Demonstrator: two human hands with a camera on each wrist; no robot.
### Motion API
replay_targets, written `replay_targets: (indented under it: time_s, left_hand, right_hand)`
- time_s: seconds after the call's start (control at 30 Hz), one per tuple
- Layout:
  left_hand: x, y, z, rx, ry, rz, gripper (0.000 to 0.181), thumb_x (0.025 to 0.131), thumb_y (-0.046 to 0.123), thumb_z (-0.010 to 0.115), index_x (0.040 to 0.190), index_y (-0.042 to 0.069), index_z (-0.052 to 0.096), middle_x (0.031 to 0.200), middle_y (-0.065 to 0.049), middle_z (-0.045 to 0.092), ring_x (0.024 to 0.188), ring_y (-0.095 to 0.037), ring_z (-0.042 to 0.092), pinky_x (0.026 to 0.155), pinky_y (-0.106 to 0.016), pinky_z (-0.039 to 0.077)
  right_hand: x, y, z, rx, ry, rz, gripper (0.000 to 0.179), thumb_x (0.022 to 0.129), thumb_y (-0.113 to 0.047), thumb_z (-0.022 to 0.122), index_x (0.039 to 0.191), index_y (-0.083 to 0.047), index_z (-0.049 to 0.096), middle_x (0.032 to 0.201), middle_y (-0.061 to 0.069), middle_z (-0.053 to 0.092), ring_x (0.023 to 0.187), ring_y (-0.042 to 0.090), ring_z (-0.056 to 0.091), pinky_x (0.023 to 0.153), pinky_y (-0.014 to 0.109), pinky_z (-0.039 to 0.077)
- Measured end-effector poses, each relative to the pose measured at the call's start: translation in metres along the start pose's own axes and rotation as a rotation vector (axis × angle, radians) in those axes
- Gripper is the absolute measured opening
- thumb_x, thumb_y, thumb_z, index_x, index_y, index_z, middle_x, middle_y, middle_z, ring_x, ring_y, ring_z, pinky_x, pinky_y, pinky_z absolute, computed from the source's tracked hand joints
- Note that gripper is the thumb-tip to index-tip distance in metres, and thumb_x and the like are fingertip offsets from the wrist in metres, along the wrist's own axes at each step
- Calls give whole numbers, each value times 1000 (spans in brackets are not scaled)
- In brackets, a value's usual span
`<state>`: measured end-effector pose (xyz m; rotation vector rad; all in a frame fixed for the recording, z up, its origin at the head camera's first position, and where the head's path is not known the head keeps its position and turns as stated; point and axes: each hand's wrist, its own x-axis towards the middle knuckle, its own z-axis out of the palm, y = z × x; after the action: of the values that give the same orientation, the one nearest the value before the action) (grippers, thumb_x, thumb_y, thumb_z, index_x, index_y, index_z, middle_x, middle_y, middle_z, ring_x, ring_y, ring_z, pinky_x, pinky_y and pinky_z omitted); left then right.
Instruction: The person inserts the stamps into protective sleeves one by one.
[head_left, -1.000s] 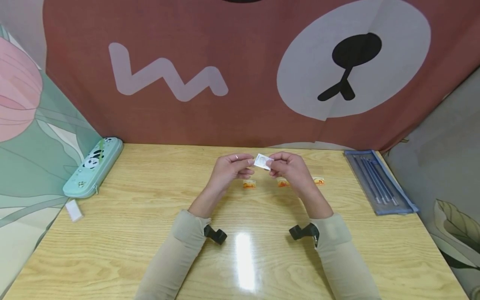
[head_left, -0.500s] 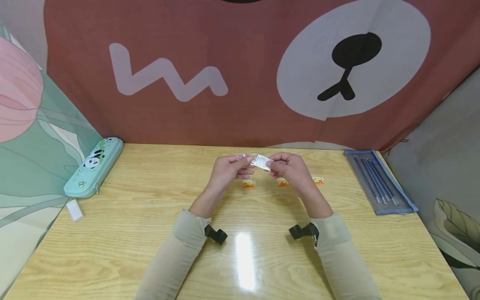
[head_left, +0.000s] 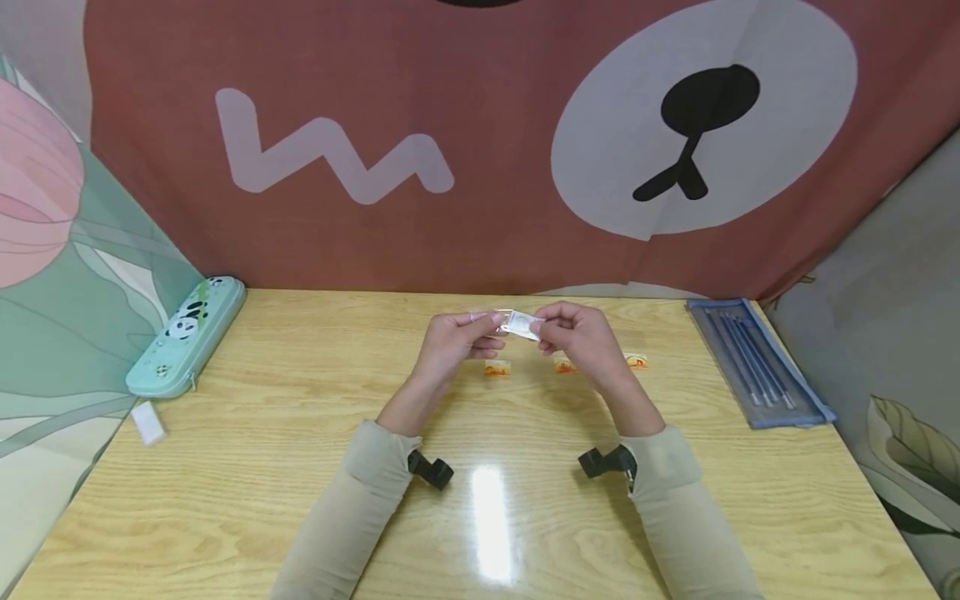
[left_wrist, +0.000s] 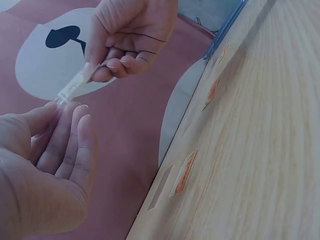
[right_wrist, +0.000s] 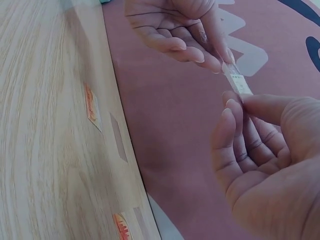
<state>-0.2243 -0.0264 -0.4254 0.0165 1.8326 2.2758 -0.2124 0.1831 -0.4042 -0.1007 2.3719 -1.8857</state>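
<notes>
Above the back of the table, a small flat white piece (head_left: 522,325) with faint print hangs between my two hands. My right hand (head_left: 581,335) pinches its right end between thumb and fingers. At its other end shows a shiny clear plastic wrapper (left_wrist: 61,99), which my left hand (head_left: 448,343) pinches between thumb and index finger. The other left fingers extend loosely below. Whether the white piece sits inside the plastic or only touches it, I cannot tell. Below lie small orange-and-white printed pieces: one (head_left: 497,367) near the left hand, another (head_left: 566,364) partly behind the right hand.
A third orange printed piece (head_left: 637,362) lies right of the right wrist. A mint panda pencil case (head_left: 187,335) and a white block (head_left: 148,422) are at the left edge. A blue-edged mesh pouch with pens (head_left: 759,364) lies at the right. A printed cloth (head_left: 487,242) hangs behind.
Clear plastic has come into view at the left fingers. The white piece has shifted slightly left and tilted with the right fingers. Both forearms have stayed in place.
</notes>
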Motion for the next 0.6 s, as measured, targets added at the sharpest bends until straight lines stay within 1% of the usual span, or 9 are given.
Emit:
replay_targets:
  time_s: [0.03, 0.07, 0.13, 0.2, 0.27, 0.37, 0.43, 0.6]
  left_hand:
    - [0, 1, 0, 1, 0, -1, 29, 93, 16, 76, 114, -3, 75, 90, -12, 79, 68, -12, 75, 65, -27, 63]
    - [0, 1, 0, 1, -1, -1, 29, 93, 16, 75, 114, -4, 75, 93, -17, 78, 68, -12, 75, 65, -27, 64]
    - [0, 1, 0, 0, -4, -3, 29, 93, 15, 75, 114, -5, 74, 100, -26, 76, 67, -12, 75, 65, -27, 64]
    - [0, 1, 1, 5, -7, -7, 29, 93, 14, 75, 114, -5, 74, 106, -31, 73, 67, -12, 75, 65, -27, 63]
    - [0, 1, 1, 13, 0, -10, 29, 93, 14, 75, 113, -5, 74, 105, -30, 73, 66, -12, 74, 64, -27, 63]
    - [0, 1, 1, 34, 11, -15, 29, 92, 16, 76, 113, -4, 75, 95, -21, 77, 66, -12, 74, 64, -28, 63]
    - [1, 1, 1, 51, 12, -16, 29, 92, 17, 76, 112, -3, 76, 92, -18, 78, 65, -12, 74, 63, -28, 63]
    - [1, 1, 1, 92, -10, -9, 28, 92, 19, 76, 110, -2, 77, 97, -25, 76, 66, -12, 74, 64, -28, 63]
  right_hand:
    - [0, 0, 0, -2, -3, 5, 22, 97, -12, 67, 110, 5, 68, 81, 1, 70, 68, 11, 64, 65, 26, 60]
    - [0, 0, 0, 0, -3, 14, 21, 96, -12, 67, 109, 5, 68, 81, 2, 71, 68, 10, 64, 65, 26, 60]
    - [0, 0, 0, 3, -5, 31, 22, 96, -12, 67, 109, 5, 68, 83, 8, 71, 67, 10, 64, 64, 26, 60]
    - [-1, 1, -1, 2, -8, 41, 22, 96, -13, 67, 110, 5, 68, 85, 12, 72, 67, 10, 64, 64, 25, 60]
    - [-1, 1, -1, 5, -12, 38, 22, 96, -13, 68, 109, 5, 68, 86, 14, 72, 67, 10, 64, 64, 26, 60]
    - [-1, 0, -1, 2, -22, 24, 24, 95, -13, 68, 110, 5, 69, 84, 11, 72, 68, 10, 65, 65, 26, 60]
    - [0, 0, -1, 1, -28, 21, 24, 95, -13, 68, 110, 6, 69, 83, 8, 71, 68, 11, 65, 65, 26, 60]
    - [1, 1, -2, -8, -37, 38, 25, 95, -13, 68, 110, 7, 68, 80, 2, 70, 68, 11, 65, 65, 25, 60]
